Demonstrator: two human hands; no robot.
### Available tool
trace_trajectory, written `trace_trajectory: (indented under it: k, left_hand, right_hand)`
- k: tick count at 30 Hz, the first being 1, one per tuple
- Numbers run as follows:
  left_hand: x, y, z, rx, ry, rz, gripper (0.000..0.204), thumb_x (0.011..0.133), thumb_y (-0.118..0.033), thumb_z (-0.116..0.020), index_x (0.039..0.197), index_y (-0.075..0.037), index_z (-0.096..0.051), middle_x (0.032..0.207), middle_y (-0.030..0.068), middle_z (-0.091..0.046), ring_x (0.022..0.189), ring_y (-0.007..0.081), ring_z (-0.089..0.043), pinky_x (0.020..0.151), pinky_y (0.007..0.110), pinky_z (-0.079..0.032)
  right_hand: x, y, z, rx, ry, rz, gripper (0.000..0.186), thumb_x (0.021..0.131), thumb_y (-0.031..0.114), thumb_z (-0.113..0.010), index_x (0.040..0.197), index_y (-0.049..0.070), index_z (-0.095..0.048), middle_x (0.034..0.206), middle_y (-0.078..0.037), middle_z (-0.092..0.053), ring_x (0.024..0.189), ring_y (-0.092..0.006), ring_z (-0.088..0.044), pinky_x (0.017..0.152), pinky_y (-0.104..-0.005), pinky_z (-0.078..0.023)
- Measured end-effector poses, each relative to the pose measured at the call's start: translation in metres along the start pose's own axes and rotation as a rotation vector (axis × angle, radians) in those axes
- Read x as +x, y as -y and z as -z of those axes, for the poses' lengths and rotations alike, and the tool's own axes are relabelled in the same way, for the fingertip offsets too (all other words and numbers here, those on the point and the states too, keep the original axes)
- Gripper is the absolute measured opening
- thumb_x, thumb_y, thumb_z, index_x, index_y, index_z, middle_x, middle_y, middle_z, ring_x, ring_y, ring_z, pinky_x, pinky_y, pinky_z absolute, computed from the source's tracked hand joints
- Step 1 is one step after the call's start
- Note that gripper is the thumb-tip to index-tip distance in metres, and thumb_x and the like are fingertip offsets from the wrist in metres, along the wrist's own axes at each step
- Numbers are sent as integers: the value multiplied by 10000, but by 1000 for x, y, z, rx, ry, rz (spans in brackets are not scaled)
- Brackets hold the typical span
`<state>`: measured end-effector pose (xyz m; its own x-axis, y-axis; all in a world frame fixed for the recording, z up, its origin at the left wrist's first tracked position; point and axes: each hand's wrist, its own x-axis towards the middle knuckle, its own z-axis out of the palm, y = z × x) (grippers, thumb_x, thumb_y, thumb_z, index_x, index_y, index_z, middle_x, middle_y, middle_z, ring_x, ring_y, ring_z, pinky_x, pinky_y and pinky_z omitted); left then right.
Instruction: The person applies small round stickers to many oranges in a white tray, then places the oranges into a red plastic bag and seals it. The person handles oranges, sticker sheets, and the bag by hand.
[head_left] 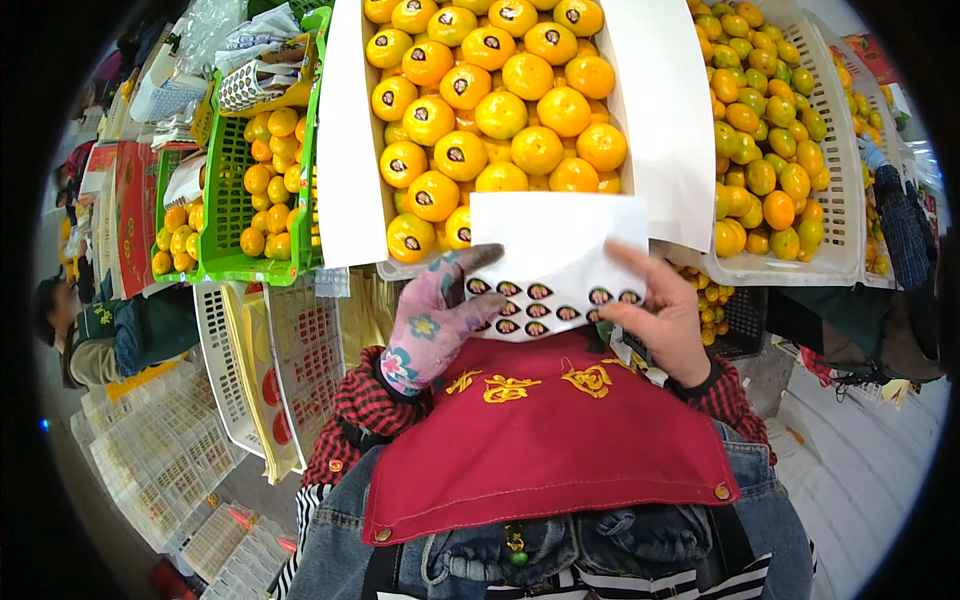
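One green crate (245, 269) at ten o'clock; now the flower-gloved left hand (435, 322), clamped on the sticker sheet (560, 230) mid-dial, mandarin carton (660, 120) at twelve; bare right hand (668, 312) touching the sheet, can't tell if gripping; white crate (845, 170) at two.

Wide head-worn fisheye, facing down, near both hands (430, 325)

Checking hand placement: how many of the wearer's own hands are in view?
2: the gloved left hand at the left of the sticker sheet, and the bare right hand at its right.
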<state>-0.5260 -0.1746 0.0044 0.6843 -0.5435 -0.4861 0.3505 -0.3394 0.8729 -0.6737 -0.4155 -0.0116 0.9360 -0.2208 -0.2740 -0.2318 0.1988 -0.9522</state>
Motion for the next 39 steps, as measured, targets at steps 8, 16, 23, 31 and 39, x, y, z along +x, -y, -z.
trace_trajectory:
  k: [8, 16, 23, 31, 39]
  left_hand:
    - [-31, 26, -20, 193, -36, 25, 293, 881, -50, -780, 1159, 2, -706, 1053, 62, -698, 967, 132, -651, 842, 280, -538]
    - [-30, 16, -10, 98, -30, -191, 111, 892, -34, -771, 958, 2, -690, 875, 24, -639, 780, 87, -612, 687, 246, -508]
    - [-2, 24, -6, 286, -27, -13, 192, 888, -114, -788, 1040, -8, -738, 851, 66, -696, 733, 127, -634, 678, 271, -517]
    - [6, -7, -3, 899, 15, -656, 349, 766, -8, -837, 1093, -77, -738, 1041, 124, -695, 934, 283, -705, 774, 384, -560]
    - [13, -15, -26, 768, 185, -717, 178, 799, 0, -744, 950, -77, -689, 874, 111, -668, 805, 313, -679, 696, 398, -547]
  right_hand:
    - [-32, -29, 8, -24, 0, -173, 427, 936, 0, -707, 1355, 6, -628, 1063, -78, -736, 943, -105, -694, 788, -247, -558]
    - [-34, 15, 3, -263, -113, 98, 97, 916, 50, -747, 1004, 9, -738, 881, -45, -744, 740, -57, -653, 644, -210, -496]
    - [-22, -23, 2, -136, -208, 95, 55, 949, 25, -707, 995, -5, -702, 874, -30, -744, 749, -37, -641, 680, -211, -497]
    - [-31, -22, 14, -357, -183, 253, 84, 929, 5, -710, 1013, -7, -708, 879, -76, -753, 797, -122, -704, 717, -257, -537]
    - [-38, -36, 21, -152, -251, 116, 61, 947, 7, -703, 1005, -13, -705, 871, -50, -747, 775, -78, -679, 700, -234, -525]
